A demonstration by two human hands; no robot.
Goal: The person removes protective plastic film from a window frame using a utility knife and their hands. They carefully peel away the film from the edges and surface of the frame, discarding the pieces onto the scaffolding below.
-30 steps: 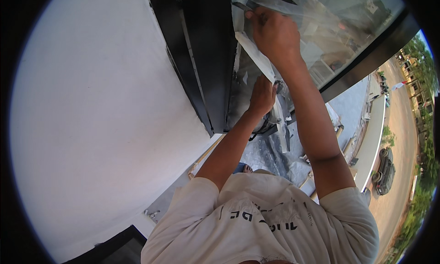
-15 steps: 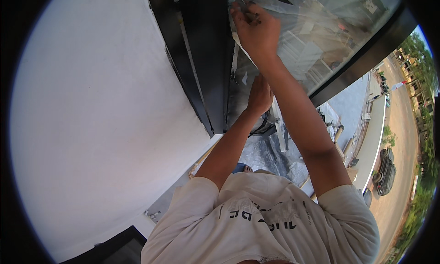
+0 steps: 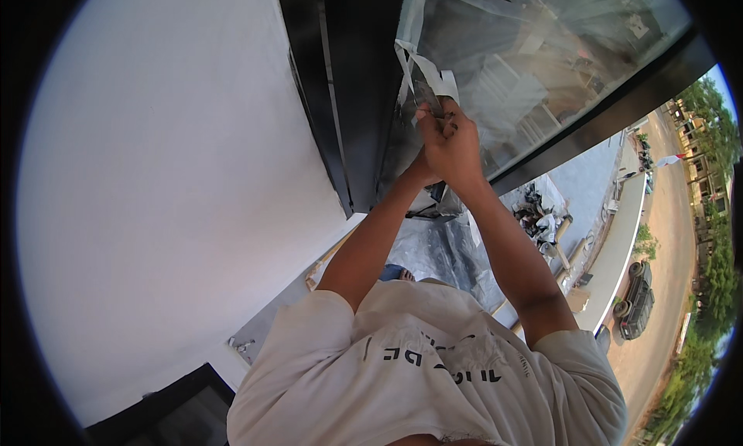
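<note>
My right hand (image 3: 455, 146) is closed around a scraper with a flat grey blade (image 3: 426, 96). The blade rests against the edge of a glass pane (image 3: 534, 59), beside a black frame (image 3: 360, 75). A loose, curled strip of white tape (image 3: 422, 64) hangs from that edge and loops around the blade, just above my fingers. My left hand (image 3: 420, 172) sits directly below and behind the right one, close to the frame. Its fingers are hidden by the right hand, so what they hold cannot be seen.
A white wall (image 3: 170, 167) fills the left side. Clear plastic sheeting (image 3: 433, 249) covers the floor below, with a heap of crumpled scraps (image 3: 534, 214) to the right. Farther right, a low white wall (image 3: 619, 252) borders a dirt road with a parked dark car (image 3: 636, 300).
My right hand has come down along the frame with the scraper and now overlaps the left hand. The white tape strip above it now shows, loose and curled. The whole view has shifted slightly.
</note>
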